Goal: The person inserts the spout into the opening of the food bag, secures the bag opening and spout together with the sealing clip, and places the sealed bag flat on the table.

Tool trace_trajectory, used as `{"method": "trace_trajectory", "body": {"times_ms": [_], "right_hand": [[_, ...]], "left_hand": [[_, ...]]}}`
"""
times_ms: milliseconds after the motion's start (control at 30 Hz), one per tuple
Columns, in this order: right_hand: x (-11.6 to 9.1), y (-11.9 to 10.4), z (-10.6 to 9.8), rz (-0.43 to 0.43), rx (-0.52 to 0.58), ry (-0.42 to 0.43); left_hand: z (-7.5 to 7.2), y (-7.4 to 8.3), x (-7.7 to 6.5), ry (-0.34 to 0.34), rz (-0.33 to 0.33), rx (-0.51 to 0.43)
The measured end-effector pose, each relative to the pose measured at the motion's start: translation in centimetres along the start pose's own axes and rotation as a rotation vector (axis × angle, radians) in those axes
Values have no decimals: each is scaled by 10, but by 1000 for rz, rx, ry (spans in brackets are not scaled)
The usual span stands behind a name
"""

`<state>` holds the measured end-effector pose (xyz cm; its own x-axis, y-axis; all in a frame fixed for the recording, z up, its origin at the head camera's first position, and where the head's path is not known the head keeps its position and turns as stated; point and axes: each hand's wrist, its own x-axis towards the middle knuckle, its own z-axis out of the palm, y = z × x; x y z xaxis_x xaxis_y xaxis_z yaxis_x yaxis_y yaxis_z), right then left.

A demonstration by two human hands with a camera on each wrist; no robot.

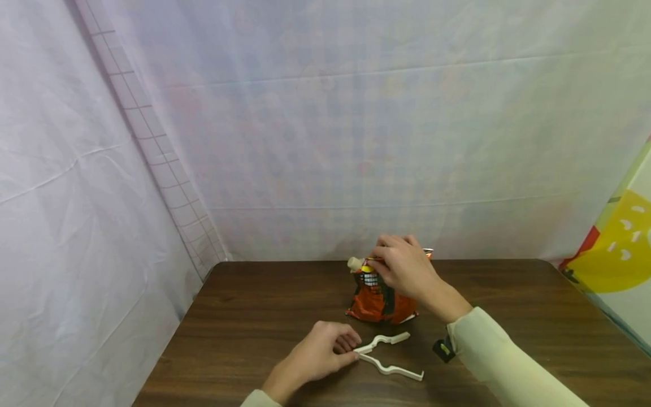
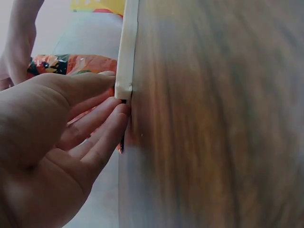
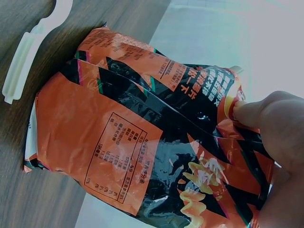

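Observation:
An orange and black snack bag (image 1: 378, 302) stands on the table, with printed text and pictured snack pieces on its side in the right wrist view. My right hand (image 1: 407, 268) grips the bag by its top edge, the thumb (image 3: 251, 114) pressed against the wrapper. A small cream-coloured piece (image 1: 355, 263) juts out at the bag's upper left corner. In front of the bag lies a white bag clip (image 1: 389, 370), its two arms spread apart toward the right. Its hinge end (image 2: 124, 90) is pinched between the thumb and fingers of my left hand (image 1: 325, 350).
The brown wooden table (image 1: 264, 299) ends at a pale hanging cloth (image 1: 356, 141) behind the bag. Another white cloth (image 1: 76, 198) hangs at the left. A yellow and red patterned piece (image 1: 615, 249) is beside the table's right edge. A small black object (image 1: 444, 350) shows by the right cuff.

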<state>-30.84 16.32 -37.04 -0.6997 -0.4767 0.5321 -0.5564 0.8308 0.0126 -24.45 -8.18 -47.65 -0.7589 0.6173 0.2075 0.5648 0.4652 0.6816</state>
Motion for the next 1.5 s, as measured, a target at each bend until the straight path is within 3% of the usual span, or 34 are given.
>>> {"method": "trace_trajectory", "body": {"times_ms": [400, 733, 1100, 1500], "right_hand": [[-3, -1, 0, 8, 16, 22], [0, -5, 3, -5, 26, 29], [-2, -4, 3, -2, 18, 40], [-3, -2, 2, 2, 26, 49]], "left_hand": [[7, 1, 4, -13, 10, 58], [1, -1, -3, 38, -14, 172], [-14, -15, -8, 87, -24, 86], [-37, -26, -12, 73, -7, 17]]}}
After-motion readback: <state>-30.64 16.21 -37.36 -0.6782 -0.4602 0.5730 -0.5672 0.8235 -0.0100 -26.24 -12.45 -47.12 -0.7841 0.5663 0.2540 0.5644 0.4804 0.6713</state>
